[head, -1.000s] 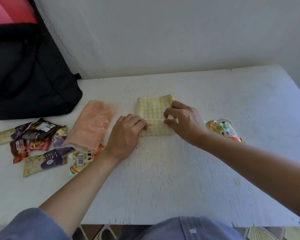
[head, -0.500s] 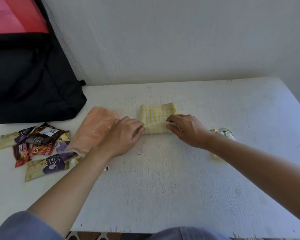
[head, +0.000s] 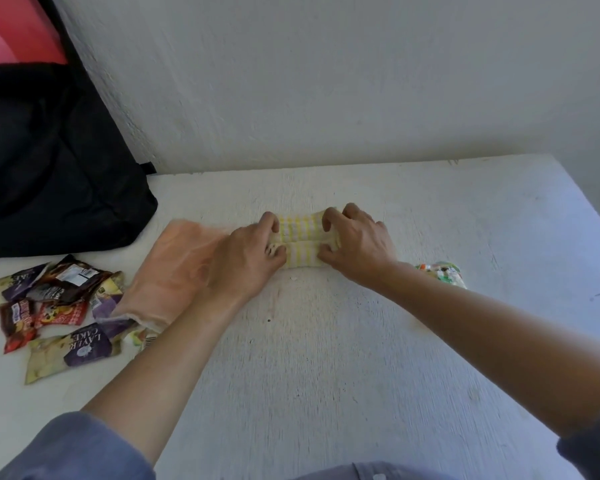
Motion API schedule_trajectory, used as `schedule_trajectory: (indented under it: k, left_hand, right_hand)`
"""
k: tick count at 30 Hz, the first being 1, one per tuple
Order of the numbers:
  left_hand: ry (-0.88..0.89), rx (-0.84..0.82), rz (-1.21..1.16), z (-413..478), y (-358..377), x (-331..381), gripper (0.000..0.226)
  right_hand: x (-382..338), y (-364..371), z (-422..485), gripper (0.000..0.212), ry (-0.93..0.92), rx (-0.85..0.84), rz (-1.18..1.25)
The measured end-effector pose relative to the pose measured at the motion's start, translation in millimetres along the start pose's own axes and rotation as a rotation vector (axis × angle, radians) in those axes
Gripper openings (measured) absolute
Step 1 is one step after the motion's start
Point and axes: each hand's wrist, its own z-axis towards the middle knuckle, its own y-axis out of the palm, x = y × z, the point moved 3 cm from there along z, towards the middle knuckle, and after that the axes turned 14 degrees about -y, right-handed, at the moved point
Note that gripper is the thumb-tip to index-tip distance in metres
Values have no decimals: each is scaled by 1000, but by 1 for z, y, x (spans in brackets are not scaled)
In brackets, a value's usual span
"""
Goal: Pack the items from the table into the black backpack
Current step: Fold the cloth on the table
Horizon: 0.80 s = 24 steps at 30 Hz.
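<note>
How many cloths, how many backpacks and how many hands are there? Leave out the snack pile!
Cloths: 2, the yellow checked cloth and the peach cloth
Backpacks: 1, the black fabric backpack
Bare hands: 2, the left hand and the right hand, both gripping the yellow cloth
Total: 5

Head-worn view, forward-down over table (head: 326, 375)

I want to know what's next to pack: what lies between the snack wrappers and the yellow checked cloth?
In the head view, a folded peach cloth lies between the snack wrappers and the yellow checked cloth, with the left hand over its right edge.
</note>
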Motion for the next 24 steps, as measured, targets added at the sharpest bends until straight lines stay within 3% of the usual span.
schedule_trajectory:
  k: [3,5,8,10,14,20,24]
  left_hand:
    - [136,154,-1,-4,1,-4,14]
    - [270,159,17,-7,4,-6,9]
    - [379,93,50,-9,4,-8,26]
    - [400,18,25,-9,1,-14,31]
    - [296,-255,-38,-14,0,-28,59]
    - [276,-213,-70,-3,5,-21,45]
    - [129,-250,-140,9,-1,-15,33]
  right_hand:
    - [10,-5,-4,22,-93,152,-14]
    - [11,-6,-9,14,-202,217,-50]
    - [8,-5,-17,3,-419,177,-87]
    - [14,-7,-25,14,-496,112,-69]
    - [28,-9,-34,48,-485,-60,-24]
    - [26,-8,-24,32,-486,-30,20]
    - [32,-11,-18,25,-341,32,106]
